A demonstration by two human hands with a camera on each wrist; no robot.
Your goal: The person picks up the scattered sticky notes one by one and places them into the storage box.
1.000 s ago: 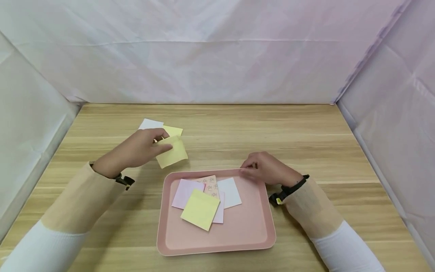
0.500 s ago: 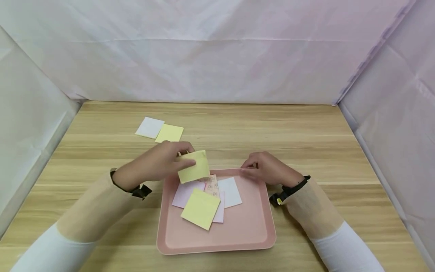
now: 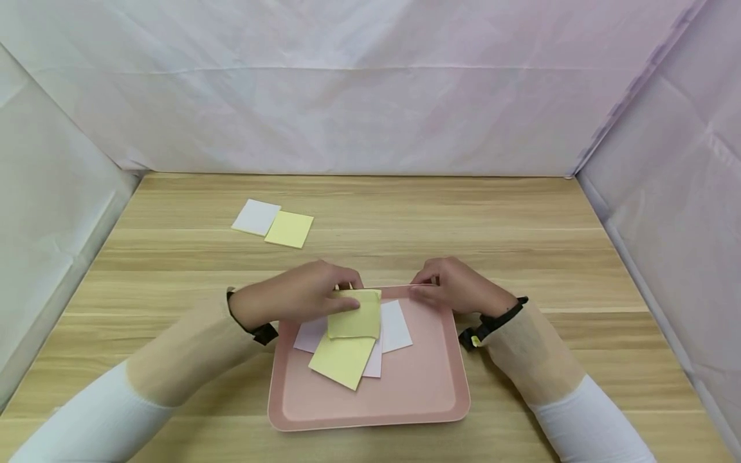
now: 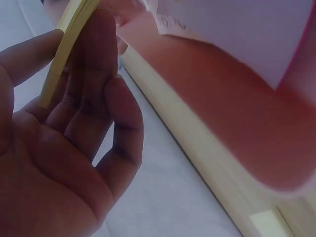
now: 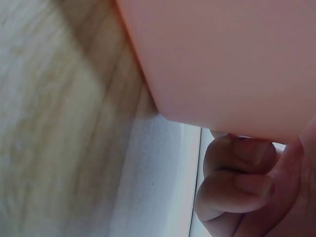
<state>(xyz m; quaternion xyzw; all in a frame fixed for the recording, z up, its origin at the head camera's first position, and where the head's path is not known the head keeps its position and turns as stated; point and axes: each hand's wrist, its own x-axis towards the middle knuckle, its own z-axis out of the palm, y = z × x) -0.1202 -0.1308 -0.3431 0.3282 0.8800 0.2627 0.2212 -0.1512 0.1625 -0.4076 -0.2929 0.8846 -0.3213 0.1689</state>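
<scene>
Between thumb and fingers my left hand (image 3: pixel 303 292) pinches a yellow sticky note pad (image 3: pixel 356 318), held above the notes in the pink tray (image 3: pixel 422 392). In the left wrist view that pad (image 4: pixel 66 54) shows edge-on as a thin stack. Under it in the tray lie another yellow pad (image 3: pixel 340 361), a pale lilac pad (image 3: pixel 309 335) and a white pad (image 3: pixel 396 326); the held pad and hand partly cover them. My right hand (image 3: pixel 463 287) grips the tray's far rim near its right corner, its fingers curled at the tray wall in the right wrist view.
Beyond the tray, at the back left of the wooden table (image 3: pixel 492 218), a white pad (image 3: pixel 256 217) and a yellow pad (image 3: pixel 289 229) lie side by side. White cloth walls (image 3: pixel 370 116) enclose the table at the back and sides.
My left hand has carried the yellow sticky note pad rightward and toward me, from the table left of the tray to above the tray's notes. My right hand stays on the rim.
</scene>
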